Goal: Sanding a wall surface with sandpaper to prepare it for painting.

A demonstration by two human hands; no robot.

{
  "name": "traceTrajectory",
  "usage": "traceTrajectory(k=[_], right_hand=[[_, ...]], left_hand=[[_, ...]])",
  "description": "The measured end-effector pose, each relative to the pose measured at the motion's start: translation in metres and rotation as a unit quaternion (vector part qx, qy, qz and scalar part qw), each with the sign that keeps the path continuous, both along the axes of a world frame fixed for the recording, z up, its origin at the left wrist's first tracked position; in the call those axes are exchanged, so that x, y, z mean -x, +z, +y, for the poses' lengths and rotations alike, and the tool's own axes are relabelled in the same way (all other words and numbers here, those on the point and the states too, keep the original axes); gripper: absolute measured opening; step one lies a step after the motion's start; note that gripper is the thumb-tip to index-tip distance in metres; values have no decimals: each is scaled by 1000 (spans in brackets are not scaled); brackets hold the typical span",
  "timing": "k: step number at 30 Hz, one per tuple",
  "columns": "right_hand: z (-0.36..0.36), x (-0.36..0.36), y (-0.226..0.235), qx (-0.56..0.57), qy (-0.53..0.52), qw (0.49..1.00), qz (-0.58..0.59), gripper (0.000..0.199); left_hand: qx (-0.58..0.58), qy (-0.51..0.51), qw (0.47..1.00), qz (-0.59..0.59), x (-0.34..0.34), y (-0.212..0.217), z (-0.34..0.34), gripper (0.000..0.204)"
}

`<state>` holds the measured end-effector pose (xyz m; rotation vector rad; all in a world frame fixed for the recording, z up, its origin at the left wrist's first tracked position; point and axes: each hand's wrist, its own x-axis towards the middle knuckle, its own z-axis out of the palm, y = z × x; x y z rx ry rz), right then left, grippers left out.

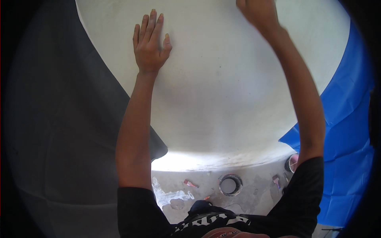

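My left hand (150,49) lies flat against a broad off-white wall (218,91), fingers stretched upward and slightly apart, thumb held out to the side. It holds nothing. At the upper edge of the picture, to the right, is my right hand (260,14), raised high in front of the same wall. Its fingers are cut off by the frame and a little blurred, so I cannot make out whether they hold anything. A few small dark specks dot the wall between the two arms.
Dark grey sheeting (63,119) hangs on the left, and a blue tarpaulin (345,131) on the right. On the concrete floor (254,202) below stand a round bucket (231,185) and a pinkish bucket (293,162). Paintbrushes (191,183) lie near a white smear.
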<state>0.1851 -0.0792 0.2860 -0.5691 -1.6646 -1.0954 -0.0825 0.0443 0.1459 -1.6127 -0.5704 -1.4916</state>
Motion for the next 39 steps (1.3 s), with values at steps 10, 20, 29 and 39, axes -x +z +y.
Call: traceTrajectory(k=[10, 20, 29, 39], right_hand=[[57, -5, -60, 46, -33, 998, 21, 56], [25, -15, -306, 269, -168, 938, -138, 73], [-45, -8, -328, 356, 31, 931, -77, 76], [2, -15, 23, -11, -30, 999, 41, 44]], left_hand=[[-17, -20, 1000, -7, -11, 0, -5, 51], [-38, -28, 999, 9, -14, 6, -16, 50], [6, 0, 1000, -4, 0, -4, -9, 52], [1, -2, 1000, -5, -18, 2, -13, 54]])
